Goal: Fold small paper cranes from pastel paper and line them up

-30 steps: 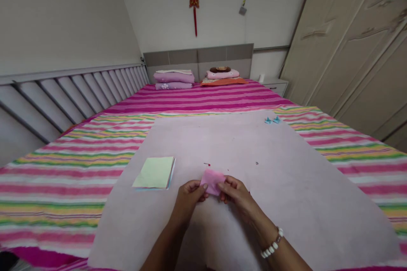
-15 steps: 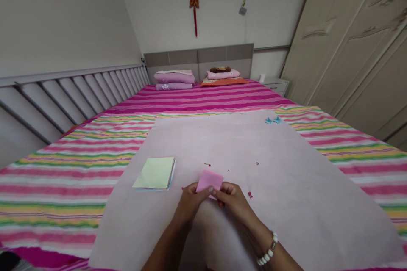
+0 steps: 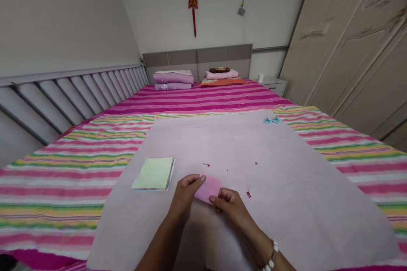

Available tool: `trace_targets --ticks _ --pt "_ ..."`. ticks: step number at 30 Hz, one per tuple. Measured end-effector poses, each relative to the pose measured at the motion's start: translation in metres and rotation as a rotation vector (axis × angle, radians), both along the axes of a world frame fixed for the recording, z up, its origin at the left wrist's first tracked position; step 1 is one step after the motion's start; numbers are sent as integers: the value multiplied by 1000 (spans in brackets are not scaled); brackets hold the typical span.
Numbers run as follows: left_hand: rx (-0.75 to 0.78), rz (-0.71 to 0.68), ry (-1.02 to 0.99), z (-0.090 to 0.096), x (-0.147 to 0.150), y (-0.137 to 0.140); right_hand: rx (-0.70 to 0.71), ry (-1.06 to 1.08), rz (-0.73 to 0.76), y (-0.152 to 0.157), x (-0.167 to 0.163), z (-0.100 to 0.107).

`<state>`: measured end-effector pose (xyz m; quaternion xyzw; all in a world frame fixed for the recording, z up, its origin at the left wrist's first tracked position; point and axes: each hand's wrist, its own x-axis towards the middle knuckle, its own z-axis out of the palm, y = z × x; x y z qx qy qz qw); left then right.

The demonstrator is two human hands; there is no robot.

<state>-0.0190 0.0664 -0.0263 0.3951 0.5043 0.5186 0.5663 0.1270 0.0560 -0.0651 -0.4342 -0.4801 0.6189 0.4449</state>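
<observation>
A small pink sheet of paper (image 3: pixel 209 187), roughly square, is held up between my two hands over the pale board. My left hand (image 3: pixel 188 189) pinches its upper left corner, thumb on top. At the lower right corner my right hand (image 3: pixel 227 202) grips the paper between thumb and curled fingers. To the left lies a stack of coloured paper (image 3: pixel 153 173) with a pale green sheet on top. Just beyond the pink paper is a small red-tipped piece (image 3: pixel 206 164). A small red scrap (image 3: pixel 249 194) rests right of my right hand.
The pale board (image 3: pixel 286 203) lies on a bed with a striped sheet (image 3: pixel 63 186). Two small blue folded paper pieces (image 3: pixel 271 120) sit at its far right corner. Folded bedding (image 3: pixel 173 78) is stacked by the headboard (image 3: pixel 216 56). A rail (image 3: pixel 79 89) runs along the left.
My left hand has shifted from the paper's lower edge to its upper left corner. My hands are farther apart, and the right one is slightly lower. The pink paper has turned a little.
</observation>
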Motion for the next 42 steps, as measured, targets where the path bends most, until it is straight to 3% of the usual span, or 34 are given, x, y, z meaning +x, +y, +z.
trace_targets --ticks 5,16,22,28,32,42 --pt "-39 -100 -110 -8 11 -10 10 19 -68 0 -1 0" --pt "-34 -130 -9 -8 6 -11 41 77 -174 11 5 16" --pt "13 -165 -123 -10 9 -13 20 145 -231 11 7 15" --pt "54 -117 40 -9 1 -13 -4 211 -169 11 9 10" --pt "87 -121 -11 -3 0 -13 17 204 -161 10 9 14" --pt "296 -127 197 0 -6 -15 100 168 -156 9 14 24"
